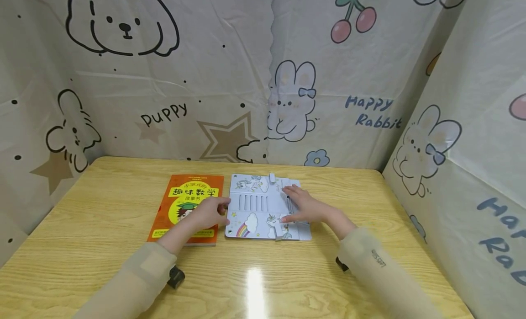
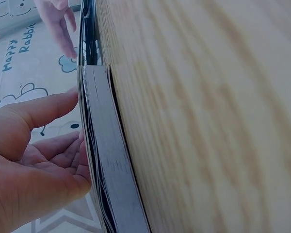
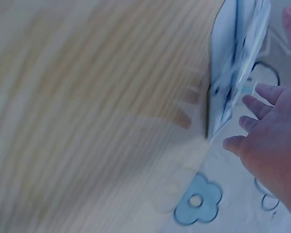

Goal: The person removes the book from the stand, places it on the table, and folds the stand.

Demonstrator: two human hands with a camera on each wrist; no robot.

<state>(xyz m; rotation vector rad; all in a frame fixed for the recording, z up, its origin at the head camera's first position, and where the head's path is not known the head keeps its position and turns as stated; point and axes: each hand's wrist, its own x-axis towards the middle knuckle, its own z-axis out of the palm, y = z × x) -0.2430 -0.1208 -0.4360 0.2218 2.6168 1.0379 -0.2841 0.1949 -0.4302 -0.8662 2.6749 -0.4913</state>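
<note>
A pale folding book stand [image 1: 255, 191] printed with unicorns and a rainbow lies flat on the table, with a slotted middle and small page clips. At its left edge is my left hand [image 1: 207, 214], thumb and forefinger apart, above the right side of an orange book [image 1: 166, 223]. The left wrist view shows that hand [image 2: 34, 160] beside the book's page block [image 2: 109, 150]; whether its fingertips grip anything is hard to tell. My right hand [image 1: 308, 207] spreads its fingers over the stand's right part. In the right wrist view this hand [image 3: 276, 131] has its fingers extended beside the stand [image 3: 228, 63].
The wooden table [image 1: 255, 273] extends around the stand and book. Behind it hangs a printed cloth [image 1: 230, 90] with puppies and rabbits, and another cloth side [image 1: 472, 127] closes off the right. Dark wrist cameras [image 1: 176, 277] sit under the sleeves.
</note>
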